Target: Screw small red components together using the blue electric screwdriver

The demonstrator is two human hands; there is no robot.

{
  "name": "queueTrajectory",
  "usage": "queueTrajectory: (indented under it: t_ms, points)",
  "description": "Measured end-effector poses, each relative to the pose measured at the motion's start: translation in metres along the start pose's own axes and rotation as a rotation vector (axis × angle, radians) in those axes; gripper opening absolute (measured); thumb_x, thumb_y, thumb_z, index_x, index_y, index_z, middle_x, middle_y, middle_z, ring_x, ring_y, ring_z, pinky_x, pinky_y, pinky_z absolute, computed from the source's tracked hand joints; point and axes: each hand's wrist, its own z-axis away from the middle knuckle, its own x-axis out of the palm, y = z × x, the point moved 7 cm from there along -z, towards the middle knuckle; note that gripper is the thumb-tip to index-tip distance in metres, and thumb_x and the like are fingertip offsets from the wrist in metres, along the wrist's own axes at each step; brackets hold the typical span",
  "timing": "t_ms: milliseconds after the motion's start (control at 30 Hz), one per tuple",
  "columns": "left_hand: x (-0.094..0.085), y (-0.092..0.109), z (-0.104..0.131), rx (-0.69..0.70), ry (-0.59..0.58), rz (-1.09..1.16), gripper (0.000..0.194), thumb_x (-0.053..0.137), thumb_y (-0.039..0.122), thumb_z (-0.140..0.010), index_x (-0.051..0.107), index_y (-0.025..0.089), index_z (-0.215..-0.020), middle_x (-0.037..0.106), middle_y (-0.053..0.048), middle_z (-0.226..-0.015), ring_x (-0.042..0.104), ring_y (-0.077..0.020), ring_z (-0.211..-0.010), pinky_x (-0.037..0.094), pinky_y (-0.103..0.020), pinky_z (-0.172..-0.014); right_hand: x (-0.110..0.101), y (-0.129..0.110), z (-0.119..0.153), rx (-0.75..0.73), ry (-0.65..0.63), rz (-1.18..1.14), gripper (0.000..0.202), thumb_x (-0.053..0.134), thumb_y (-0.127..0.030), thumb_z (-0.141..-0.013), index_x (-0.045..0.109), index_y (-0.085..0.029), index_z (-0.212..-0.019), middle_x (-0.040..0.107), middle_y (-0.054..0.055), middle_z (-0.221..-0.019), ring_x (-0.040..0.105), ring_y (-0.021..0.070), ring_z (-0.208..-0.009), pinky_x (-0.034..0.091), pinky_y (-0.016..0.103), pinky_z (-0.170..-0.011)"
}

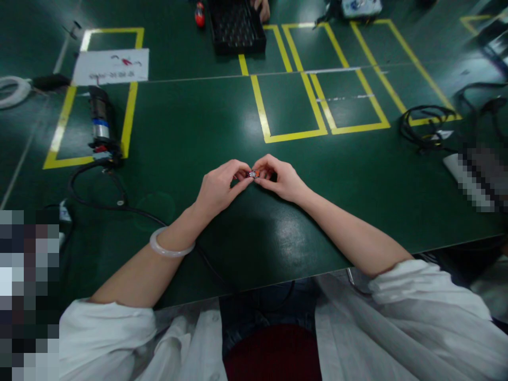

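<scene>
Between my two hands, above the green table (198,127), is a tiny part with orange and silvery-white patches (254,173); its exact kind is too small to make out. My left hand (224,182) pinches its left side with thumb and fingertips. On the right side, the thumb and fingers of my right hand (280,177) are closed on the same small part. The fingertips of both hands nearly meet and cover much of it. A pale bangle (172,251) circles my left wrist.
A black electric screwdriver-like tool (101,124) with a cable lies left, near a white sign card (111,66). A black tray (238,32) stands at the far side, with another person's hand (262,9) beside it. Coiled black cable (424,124) lies right.
</scene>
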Motion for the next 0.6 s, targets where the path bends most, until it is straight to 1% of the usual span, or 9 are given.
queueTrajectory:
  t_ms: [167,300,467,533,600]
  points:
    - [0.0,0.001,0.0,0.019,0.005,-0.012,0.022,0.058,0.037,-0.098,0.064,0.018,-0.106,0.07,-0.007,-0.1,0.067,-0.0203,-0.088,0.053,-0.032,-0.082,-0.002,-0.002,0.0,-0.026,0.025,0.043,0.016,0.066,-0.025,-0.088,0.063,-0.019,-0.101,0.067,0.001,-0.089,0.061,0.013,-0.073,0.047,0.027,-0.067]
    - [0.002,-0.004,0.0,-0.015,-0.007,0.025,0.023,0.058,0.038,-0.098,0.064,0.018,-0.106,0.07,-0.007,-0.1,0.067,-0.0197,-0.087,0.053,-0.031,-0.081,-0.005,-0.003,0.0,-0.042,0.059,0.065,0.017,0.069,-0.029,-0.088,0.065,-0.019,-0.101,0.068,0.002,-0.095,0.062,0.0135,-0.076,0.049,0.028,-0.068]
    - [0.006,-0.011,-0.001,-0.075,-0.035,0.224,0.024,0.06,0.038,-0.098,0.066,0.016,-0.106,0.071,-0.006,-0.097,0.068,-0.0185,-0.086,0.053,-0.029,-0.078,-0.005,-0.001,0.001,-0.024,0.068,-0.013,0.024,0.068,-0.035,-0.091,0.065,-0.019,-0.109,0.069,0.001,-0.09,0.061,0.0129,-0.075,0.05,0.028,-0.07]
    - [0.009,-0.015,0.0,-0.12,-0.046,0.342,0.026,0.06,0.039,-0.099,0.065,0.016,-0.11,0.07,-0.006,-0.094,0.069,-0.018,-0.084,0.053,-0.029,-0.076,-0.004,0.001,0.001,0.005,0.07,-0.056,0.024,0.068,-0.039,-0.092,0.064,-0.019,-0.105,0.069,0.001,-0.087,0.062,0.0128,-0.074,0.05,0.027,-0.07]
    - [0.013,-0.019,0.0,-0.153,-0.05,0.457,0.028,0.058,0.04,-0.1,0.062,0.016,-0.114,0.07,-0.006,-0.092,0.069,-0.0173,-0.082,0.054,-0.029,-0.075,-0.004,0.004,0.001,0.052,0.067,-0.1,0.028,0.07,-0.046,-0.091,0.063,-0.02,-0.097,0.069,0.0,-0.083,0.062,0.0129,-0.072,0.051,0.027,-0.069]
